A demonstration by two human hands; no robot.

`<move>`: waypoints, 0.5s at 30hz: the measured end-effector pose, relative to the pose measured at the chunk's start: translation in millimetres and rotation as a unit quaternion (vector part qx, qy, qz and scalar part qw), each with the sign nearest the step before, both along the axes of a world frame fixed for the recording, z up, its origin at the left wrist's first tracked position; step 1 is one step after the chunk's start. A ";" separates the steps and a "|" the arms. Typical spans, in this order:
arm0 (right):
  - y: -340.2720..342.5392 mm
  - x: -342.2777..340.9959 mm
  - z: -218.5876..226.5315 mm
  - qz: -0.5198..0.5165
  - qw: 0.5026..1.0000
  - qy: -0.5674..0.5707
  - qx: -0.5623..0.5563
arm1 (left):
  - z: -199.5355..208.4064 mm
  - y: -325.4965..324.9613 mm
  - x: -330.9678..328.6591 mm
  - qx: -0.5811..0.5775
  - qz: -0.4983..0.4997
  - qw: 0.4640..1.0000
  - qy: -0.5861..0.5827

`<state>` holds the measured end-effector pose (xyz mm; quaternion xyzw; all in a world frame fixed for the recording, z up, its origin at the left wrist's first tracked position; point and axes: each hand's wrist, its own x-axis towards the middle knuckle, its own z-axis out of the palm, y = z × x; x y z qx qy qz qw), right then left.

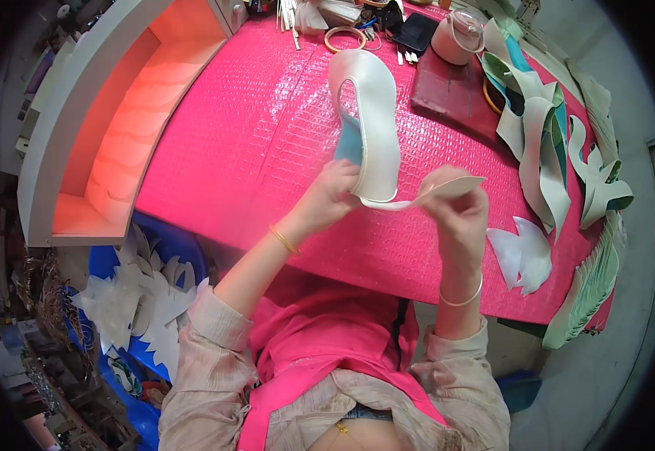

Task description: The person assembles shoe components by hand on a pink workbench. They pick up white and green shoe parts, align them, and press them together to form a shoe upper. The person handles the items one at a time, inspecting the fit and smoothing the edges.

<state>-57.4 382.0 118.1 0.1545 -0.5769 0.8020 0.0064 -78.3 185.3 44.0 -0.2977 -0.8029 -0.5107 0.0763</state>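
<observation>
A white curved shoe upper piece (379, 128) with light blue lining stands tilted above the pink table, its rounded end pointing away from me. At its near left corner, my left hand (329, 194) is closed on the edge. From the near end a narrow white strip (391, 204) runs right into my right hand (455, 214), which is closed around it. A pale pointed end of that piece (463, 185) sticks out beyond the right fingers. Some of the right fingertips are blurred and partly hidden.
A white box glowing orange inside (109, 169) stands on the left. Below it, a blue bin (186, 252) holds white scraps (141, 301). White cut pieces (523, 252), draped uppers (542, 150) and fanned strips (587, 289) lie right. Behind are a dark red slab (455, 98) and a lidded pot (454, 41).
</observation>
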 end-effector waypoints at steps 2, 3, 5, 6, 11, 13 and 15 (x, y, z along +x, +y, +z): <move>-3.9 -20.2 1.7 -0.068 0.998 -0.005 -0.005 | 5.1 -4.4 2.4 -0.017 -0.023 0.999 -0.034; -5.2 -34.9 0.7 -0.089 0.996 0.017 0.023 | 8.8 -5.6 3.9 -0.023 -0.034 0.998 -0.051; -11.0 -56.9 -3.7 -0.072 0.996 -0.030 0.044 | 10.5 -9.2 6.7 -0.013 -0.059 0.997 -0.053; -14.2 -64.2 -7.8 -0.065 0.995 -0.053 0.054 | 11.3 -11.0 7.5 -0.008 -0.073 0.996 -0.054; -32.2 -69.2 -19.9 -0.026 0.997 -0.061 0.029 | 14.7 -19.1 24.5 0.048 -0.060 0.994 -0.078; -40.9 -67.9 -19.8 -0.009 0.997 -0.069 0.043 | 10.1 -24.4 28.1 0.066 -0.060 0.990 -0.104; -48.6 -66.5 -21.4 0.012 0.996 -0.080 0.041 | 7.9 -25.4 34.2 0.107 -0.051 0.987 -0.110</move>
